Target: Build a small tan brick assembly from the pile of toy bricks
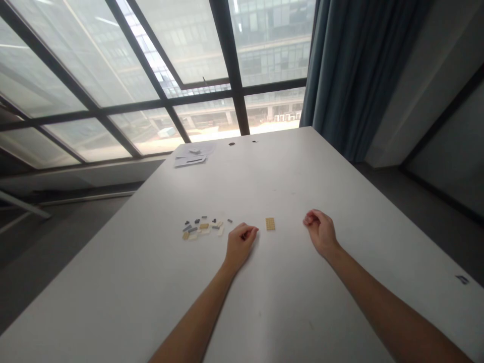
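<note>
My left hand (240, 246) rests on the white table with its fingers curled in, and nothing shows in it. Just to its right lies a tan studded plate (269, 224), like a toy building plate, which neither hand touches. On the far side of that plate, my right hand (320, 232) lies with fingers folded and no object visible in its grasp. Left of my left hand is a loose group of small building bricks, among them a tan brick (204, 226), a grey brick (192, 230) and several cream and dark pieces. A small grey piece (230, 220) sits apart, nearest my left hand.
The white table (287, 297) reaches toward large windows. White papers (190, 160) lie at its far left corner, and a round dark table fitting (232, 144) is near the far edge. A blue curtain (340, 75) hangs at the right. A small dark mark (462, 279) is near the right edge.
</note>
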`<state>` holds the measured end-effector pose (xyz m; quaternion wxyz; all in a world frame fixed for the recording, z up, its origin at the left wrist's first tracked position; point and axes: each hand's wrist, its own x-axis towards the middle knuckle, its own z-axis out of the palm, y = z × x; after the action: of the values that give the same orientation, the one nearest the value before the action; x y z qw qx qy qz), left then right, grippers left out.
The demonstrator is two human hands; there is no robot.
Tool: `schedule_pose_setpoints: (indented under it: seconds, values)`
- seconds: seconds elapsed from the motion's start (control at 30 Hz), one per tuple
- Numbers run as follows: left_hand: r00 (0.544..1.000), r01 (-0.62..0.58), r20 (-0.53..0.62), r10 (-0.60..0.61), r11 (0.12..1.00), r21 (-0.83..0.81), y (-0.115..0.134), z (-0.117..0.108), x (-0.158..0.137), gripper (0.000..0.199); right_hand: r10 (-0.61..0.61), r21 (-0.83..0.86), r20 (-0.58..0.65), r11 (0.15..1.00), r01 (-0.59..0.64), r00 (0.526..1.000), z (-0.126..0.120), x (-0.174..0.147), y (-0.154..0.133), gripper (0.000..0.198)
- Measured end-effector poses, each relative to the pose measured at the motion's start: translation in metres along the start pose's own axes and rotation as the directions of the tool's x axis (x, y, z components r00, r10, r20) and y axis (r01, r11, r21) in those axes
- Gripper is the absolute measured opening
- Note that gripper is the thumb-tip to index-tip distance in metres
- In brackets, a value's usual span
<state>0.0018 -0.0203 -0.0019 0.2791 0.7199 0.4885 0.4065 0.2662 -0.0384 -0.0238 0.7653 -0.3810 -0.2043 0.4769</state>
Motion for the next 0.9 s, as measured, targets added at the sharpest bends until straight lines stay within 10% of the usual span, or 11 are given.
schedule_pose_setpoints:
  seconds: [0.9]
  values:
    - [0.993, 0.012, -0.112, -0.023, 0.994, -0.106, 0.0023, 0.0031, -0.0021, 0.021, 0.084, 0.074, -0.021, 0.994, -0.082, 0.996, -0.0078, 0.0010, -0.0042, 0.015]
